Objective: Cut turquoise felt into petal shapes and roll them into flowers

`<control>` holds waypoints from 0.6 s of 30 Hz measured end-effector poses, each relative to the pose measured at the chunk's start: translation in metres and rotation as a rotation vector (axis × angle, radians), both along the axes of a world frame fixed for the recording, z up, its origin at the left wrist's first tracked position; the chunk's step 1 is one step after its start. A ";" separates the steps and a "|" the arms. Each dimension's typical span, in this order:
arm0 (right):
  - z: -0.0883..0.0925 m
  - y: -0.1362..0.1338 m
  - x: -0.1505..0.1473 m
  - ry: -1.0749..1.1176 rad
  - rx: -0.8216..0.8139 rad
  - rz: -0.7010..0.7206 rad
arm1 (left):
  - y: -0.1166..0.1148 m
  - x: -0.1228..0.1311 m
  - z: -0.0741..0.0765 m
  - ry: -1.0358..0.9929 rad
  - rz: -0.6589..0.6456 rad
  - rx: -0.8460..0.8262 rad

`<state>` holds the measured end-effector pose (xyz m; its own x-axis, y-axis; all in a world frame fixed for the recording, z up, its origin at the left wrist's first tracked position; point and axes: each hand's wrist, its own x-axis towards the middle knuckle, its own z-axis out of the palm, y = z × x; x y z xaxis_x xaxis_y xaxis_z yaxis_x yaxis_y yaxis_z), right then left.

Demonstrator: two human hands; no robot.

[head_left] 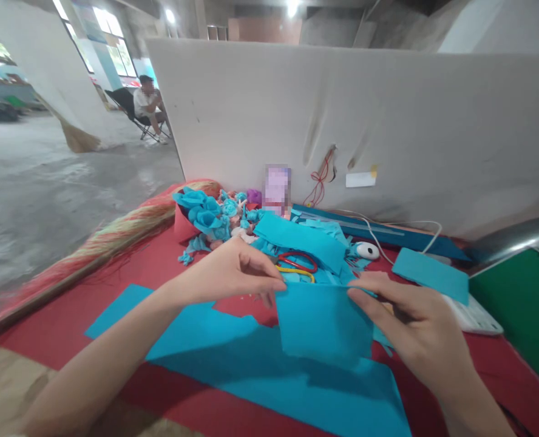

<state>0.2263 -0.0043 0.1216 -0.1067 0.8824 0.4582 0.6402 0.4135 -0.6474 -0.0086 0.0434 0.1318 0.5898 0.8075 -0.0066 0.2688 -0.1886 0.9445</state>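
A small rectangle of blue crepe paper [326, 321] hangs upright between my two hands. My left hand [233, 273] pinches its upper left corner between thumb and fingertips. At the upper right corner, the thumb and fingers of my right hand [406, 309] close on the same piece. Beneath it, a long blue crepe sheet [233, 364] lies across the red tabletop [160, 388]. Just behind the held piece are scissors [299, 262] with red and yellow handles, partly covered by a folded blue strip [301, 237] and paper scraps.
Blue paper flowers [203, 212] cluster at the back left beside a straw broom [115, 237]. A phone-like rectangle [277, 185], blurred, leans on the white panel [251, 103]. To the right are a white corded device [367, 250], a folded blue piece [431, 273] and a green board [524, 315]. Someone [149, 103] sits far left.
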 end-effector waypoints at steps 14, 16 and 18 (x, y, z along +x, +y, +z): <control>-0.009 0.005 -0.020 -0.037 0.081 -0.014 | -0.011 0.045 -0.041 -0.304 0.051 -0.173; -0.008 0.005 -0.017 -0.012 0.060 -0.080 | -0.011 0.045 -0.042 -0.332 0.051 -0.231; -0.005 0.006 -0.012 0.036 0.026 -0.180 | -0.010 0.043 -0.041 -0.322 0.039 -0.240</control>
